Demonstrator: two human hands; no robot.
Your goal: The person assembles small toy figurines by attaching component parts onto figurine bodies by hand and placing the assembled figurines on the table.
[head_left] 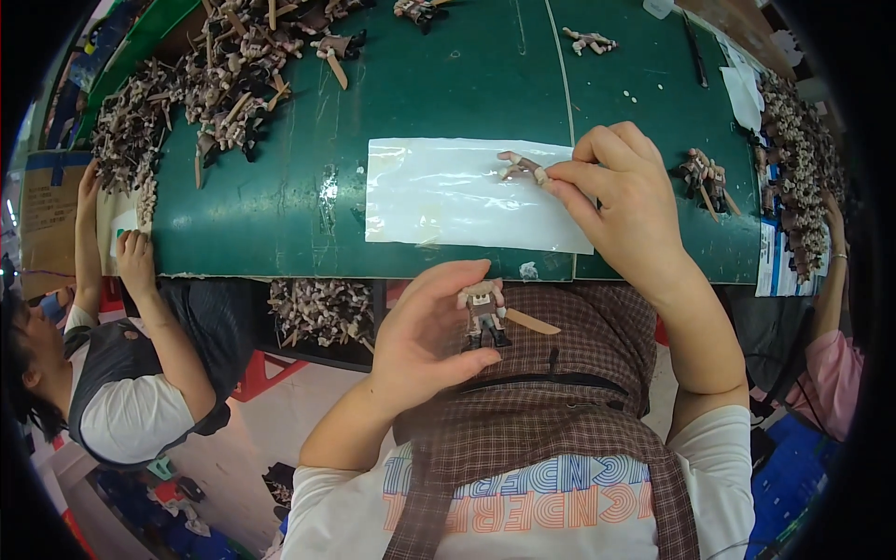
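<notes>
My left hand (425,331) is closed around a small toy figure (484,313) in front of the table edge, above my lap. That figure has a brown body, dark boots and a flat tan blade-shaped piece (532,322) sticking out to the right. Over the white sheet (429,196), my right hand (625,187) pinches a small pale and brown figure piece (523,166) between thumb and fingers. Its exact form is too small to make out. To the right of this hand, a pair of similar figures (707,179) lies on the green table.
A big heap of figures (233,65) covers the far left of the green table (448,84). More figures fill a container (322,313) below the edge and a pile (798,177) at the right. A co-worker (140,373) sits at left; another person's arm (831,280) shows at right.
</notes>
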